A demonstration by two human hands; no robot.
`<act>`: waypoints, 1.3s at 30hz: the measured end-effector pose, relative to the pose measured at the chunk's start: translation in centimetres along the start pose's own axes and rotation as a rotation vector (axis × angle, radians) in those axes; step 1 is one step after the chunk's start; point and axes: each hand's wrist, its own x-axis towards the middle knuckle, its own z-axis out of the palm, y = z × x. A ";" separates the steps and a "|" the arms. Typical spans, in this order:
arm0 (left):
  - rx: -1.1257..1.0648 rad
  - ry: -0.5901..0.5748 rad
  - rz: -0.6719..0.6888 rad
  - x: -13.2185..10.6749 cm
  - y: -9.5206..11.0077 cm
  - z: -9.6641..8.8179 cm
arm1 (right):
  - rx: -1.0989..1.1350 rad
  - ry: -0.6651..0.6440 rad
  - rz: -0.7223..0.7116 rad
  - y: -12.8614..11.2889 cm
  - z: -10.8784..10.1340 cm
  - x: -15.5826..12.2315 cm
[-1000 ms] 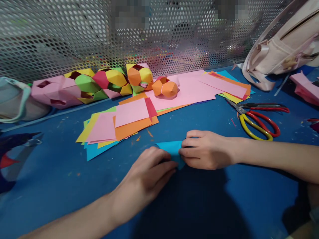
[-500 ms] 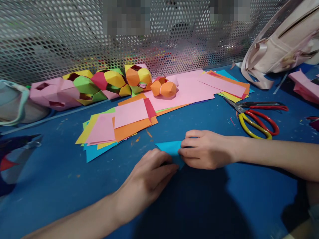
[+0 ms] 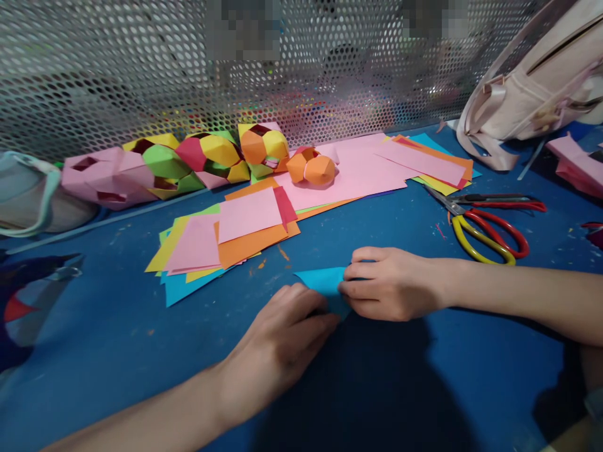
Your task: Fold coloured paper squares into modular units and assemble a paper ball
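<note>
A small piece of light blue paper (image 3: 323, 280), folded with a pointed left corner, lies on the blue table (image 3: 117, 383) between my hands. My left hand (image 3: 287, 333) comes in from the lower left, its fingers curled closed on the paper's near edge. From the right, my right hand (image 3: 389, 282) pinches the paper's right part with bent fingers. Both hands hide much of the sheet, so its full shape does not show.
Coloured paper sheets (image 3: 249, 216) lie beyond my hands. Folded paper balls (image 3: 164, 162) line the perforated metal screen (image 3: 141, 69). Scissors (image 3: 487, 235) rest at the right, near a pale backpack (image 3: 532, 94). A pale bag (image 3: 23, 194) stands at the far left.
The view has shifted very slightly, with the background things a little further right. Both hands keep nearly the same place on the blue paper.
</note>
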 end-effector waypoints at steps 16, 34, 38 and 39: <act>0.296 0.089 0.140 -0.6 1.8 1.0 | 0.091 -0.026 0.080 -0.4 -1.0 0.0; 0.298 0.060 0.145 -0.5 1.8 2.1 | 0.507 0.035 0.386 1.1 1.2 1.5; 0.308 0.052 0.150 -0.3 1.9 2.0 | 0.515 -0.046 0.352 1.7 1.1 2.2; 0.311 0.053 0.155 -0.3 1.9 2.0 | 0.508 -0.068 0.352 1.8 1.1 2.4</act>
